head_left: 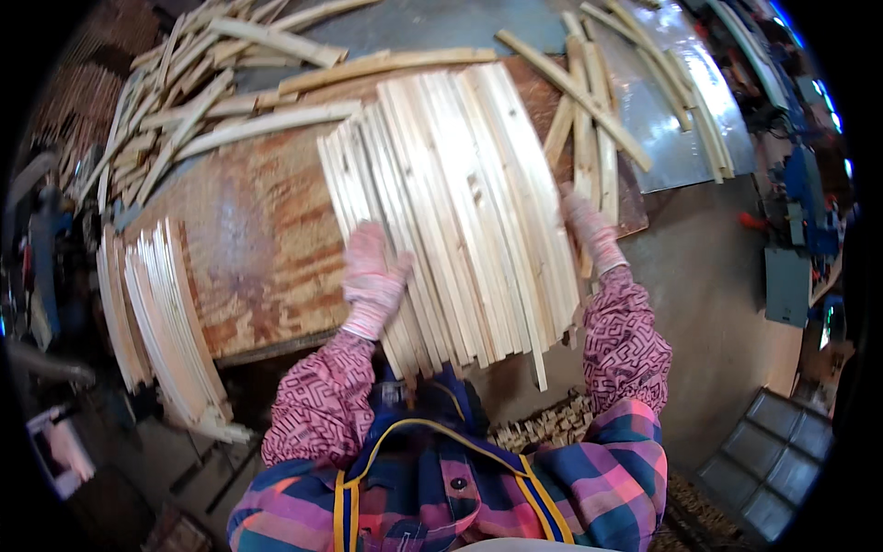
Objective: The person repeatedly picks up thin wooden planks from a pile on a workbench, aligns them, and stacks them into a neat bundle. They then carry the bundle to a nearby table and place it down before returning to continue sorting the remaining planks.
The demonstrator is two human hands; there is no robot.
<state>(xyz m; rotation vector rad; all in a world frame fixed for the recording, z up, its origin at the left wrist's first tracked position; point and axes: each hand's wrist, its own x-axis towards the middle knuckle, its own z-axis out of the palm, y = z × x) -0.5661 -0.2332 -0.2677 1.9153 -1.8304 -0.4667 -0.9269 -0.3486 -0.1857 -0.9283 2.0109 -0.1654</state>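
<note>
Centre frame, pale slats lie gathered on the desk — ends uneven; left hand, fingers part-open, and right hand, fingers indistinct, flank them — grips unclear; upper left, loose sticks lie ungathered.

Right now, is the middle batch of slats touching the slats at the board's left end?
Apart. The head view shows bare brown plywood between the middle slats and the left-end slats.
</note>
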